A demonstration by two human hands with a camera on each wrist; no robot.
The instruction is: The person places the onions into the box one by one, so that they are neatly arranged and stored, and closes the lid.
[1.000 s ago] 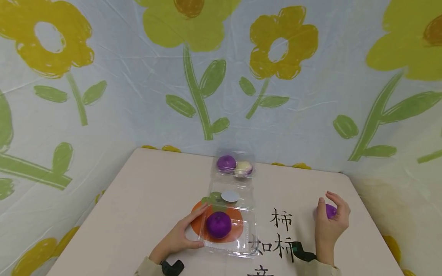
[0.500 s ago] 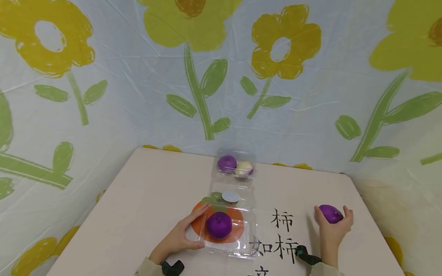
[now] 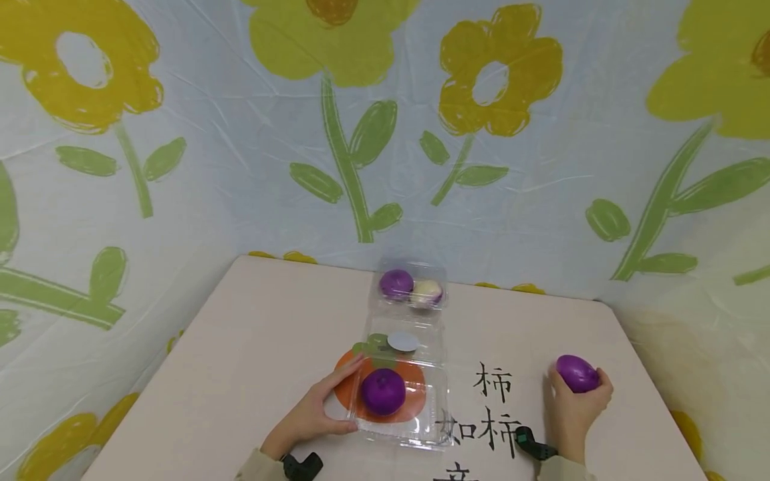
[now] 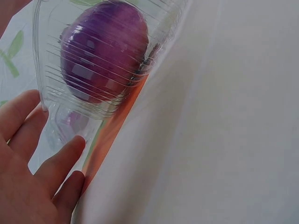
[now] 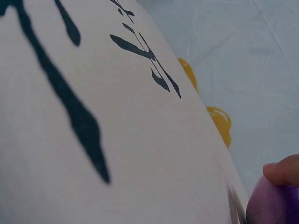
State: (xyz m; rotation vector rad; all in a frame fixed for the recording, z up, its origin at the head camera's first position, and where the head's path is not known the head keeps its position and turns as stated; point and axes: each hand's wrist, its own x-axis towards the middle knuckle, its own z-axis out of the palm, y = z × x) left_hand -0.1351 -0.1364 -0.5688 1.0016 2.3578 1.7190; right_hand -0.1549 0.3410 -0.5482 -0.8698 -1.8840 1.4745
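Observation:
My right hand [image 3: 577,409] grips a glossy purple egg-shaped vegetable or fruit [image 3: 576,373] near the table's right side. In the right wrist view, a finger [image 5: 284,171] presses on its purple surface [image 5: 266,205]. At the centre lies a clear plastic clamshell box [image 3: 430,407] with one purple round piece [image 3: 383,392] in its near part. My left hand [image 3: 313,409] rests against this box's left side, thumb at the near corner and forefinger at the far one, both fairly straight. In the left wrist view, fingertips [image 4: 33,100] touch the ribbed clear rim [image 4: 42,70].
Farther back, another clear plastic section [image 3: 436,270] holds a purple piece [image 3: 396,285] and a cream one with a purple underside [image 3: 426,294]. A white oval label [image 3: 402,342] shows between. The pale table [image 3: 271,321] has printed black characters and meets a flowered cloth backdrop [image 3: 252,167].
My right hand has turned and closed round the purple egg-shaped piece, which now shows beyond the fingers. My left hand and the box have stayed in place.

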